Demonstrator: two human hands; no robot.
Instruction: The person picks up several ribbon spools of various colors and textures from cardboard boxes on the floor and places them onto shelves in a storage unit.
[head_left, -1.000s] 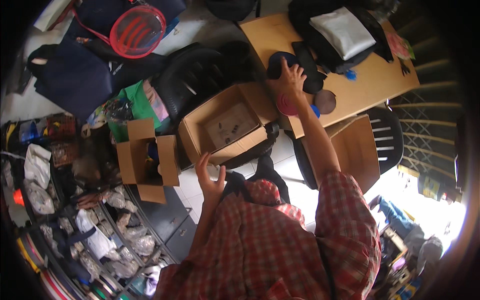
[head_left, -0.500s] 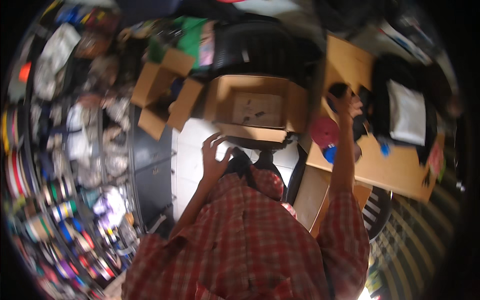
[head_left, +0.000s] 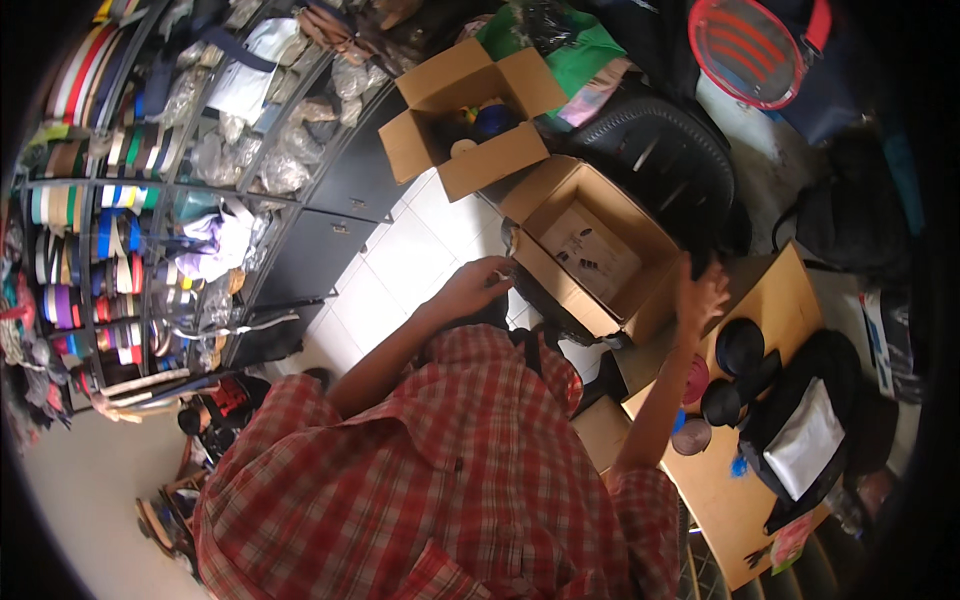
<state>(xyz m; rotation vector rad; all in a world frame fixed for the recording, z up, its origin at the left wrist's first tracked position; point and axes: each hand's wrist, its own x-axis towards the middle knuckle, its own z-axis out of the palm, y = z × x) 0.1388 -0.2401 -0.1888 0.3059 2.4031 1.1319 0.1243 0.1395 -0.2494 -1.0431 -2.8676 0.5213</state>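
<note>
My left hand [head_left: 480, 287] is beside the near left edge of an open cardboard box [head_left: 562, 285]. Its fingers are loosely bent, with a gap to the thumb, and nothing shows in them. A printed sheet with small dark marks [head_left: 590, 252] lies on that box's bottom. By the box's right side my right hand [head_left: 704, 295] is raised with fingers spread, holding nothing I can see. Just beyond that hand, on a wooden table, are a black roll of webbing [head_left: 740, 346], another black roll [head_left: 720, 402], a pink roll [head_left: 697, 380] and a brown roll [head_left: 691, 437].
A second open carton [head_left: 465, 178] holds a blue roll and other items. Behind the boxes is a black chair [head_left: 655, 150]. Shelves [head_left: 165, 185] packed with coloured rolls and bags line the left. A white packet [head_left: 805, 440] lies on a black bag on the wooden table [head_left: 725, 520].
My view has turned, swinging the table lower right. My right hand has let go of the black roll and moved toward the box. My left hand's fingers are more bent.
</note>
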